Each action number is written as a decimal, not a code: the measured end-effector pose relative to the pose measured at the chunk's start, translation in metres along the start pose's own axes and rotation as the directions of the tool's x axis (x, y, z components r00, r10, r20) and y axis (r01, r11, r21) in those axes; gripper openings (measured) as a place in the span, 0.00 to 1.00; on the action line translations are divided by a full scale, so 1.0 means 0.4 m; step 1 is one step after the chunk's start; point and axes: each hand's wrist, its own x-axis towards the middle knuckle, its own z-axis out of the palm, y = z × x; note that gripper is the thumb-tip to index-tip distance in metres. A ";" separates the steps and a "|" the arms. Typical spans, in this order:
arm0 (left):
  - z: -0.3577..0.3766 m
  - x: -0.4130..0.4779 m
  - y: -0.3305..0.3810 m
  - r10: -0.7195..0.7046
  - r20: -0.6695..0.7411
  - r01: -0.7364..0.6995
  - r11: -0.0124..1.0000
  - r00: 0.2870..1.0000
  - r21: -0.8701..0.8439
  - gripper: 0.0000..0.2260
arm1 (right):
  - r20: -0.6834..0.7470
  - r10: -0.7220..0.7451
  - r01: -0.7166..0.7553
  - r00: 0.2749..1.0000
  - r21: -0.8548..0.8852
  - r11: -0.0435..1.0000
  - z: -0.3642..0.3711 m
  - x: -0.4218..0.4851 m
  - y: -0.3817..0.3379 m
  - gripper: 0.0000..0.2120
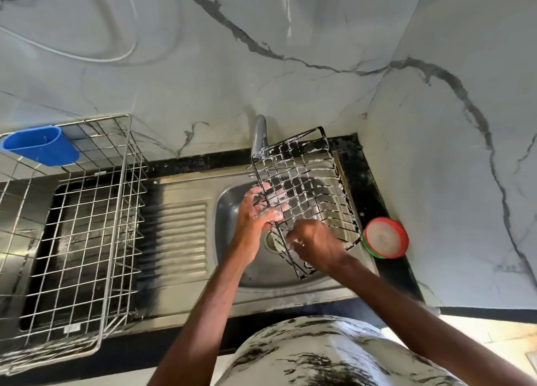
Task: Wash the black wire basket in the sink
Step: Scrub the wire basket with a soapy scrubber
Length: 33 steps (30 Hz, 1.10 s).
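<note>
Soaping step: left hand (257, 211) and right hand (315, 244) both grasp the sudsy basket (302, 190), tilted over the sink (232, 199) below the tap (259, 132); rinsing probably follows.

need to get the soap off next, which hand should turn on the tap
Left, probably. The left hand grips the basket on the side nearer the tap; the right hand holds the lower edge, farther away.
</note>
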 end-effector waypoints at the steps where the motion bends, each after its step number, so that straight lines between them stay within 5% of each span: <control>1: -0.001 -0.002 0.007 0.011 0.006 -0.011 1.000 1.000 -0.001 0.27 | -0.061 0.012 -0.011 0.998 0.017 1.000 -0.001 0.014 0.013 0.05; 6: -0.010 0.018 0.013 0.108 0.030 -0.109 0.994 0.994 0.012 0.23 | -0.305 0.074 -0.046 0.949 0.099 0.994 -0.043 0.062 0.008 0.08; 10: -0.022 0.039 0.013 0.129 0.032 -0.130 0.991 0.991 0.022 0.23 | -0.158 -0.109 0.124 0.981 0.089 0.988 -0.011 0.037 -0.023 0.06; 12: -0.035 0.040 0.008 0.117 0.038 -0.118 0.992 0.992 0.038 0.25 | -0.068 -0.045 0.048 0.997 0.035 0.998 0.001 0.018 0.003 0.06; 17: -0.041 0.030 -0.009 0.105 0.022 -0.106 0.994 0.994 0.041 0.33 | -0.105 0.218 -0.237 0.970 -0.233 0.943 -0.040 0.029 0.101 0.08; 20: -0.032 0.030 -0.023 0.129 0.031 -0.130 0.990 0.991 0.051 0.38 | -0.151 0.235 -0.270 0.960 -0.289 0.919 -0.032 0.023 0.109 0.11; 26: -0.066 0.041 -0.025 0.117 0.068 -0.124 0.987 0.991 0.105 0.28 | -0.040 -0.158 0.151 0.987 -0.139 0.979 0.034 -0.027 0.084 0.14; 33: -0.074 0.031 -0.025 0.181 0.184 -0.218 0.954 0.966 0.205 0.37 | 0.099 -0.263 0.252 0.960 0.111 0.961 0.028 0.004 0.047 0.14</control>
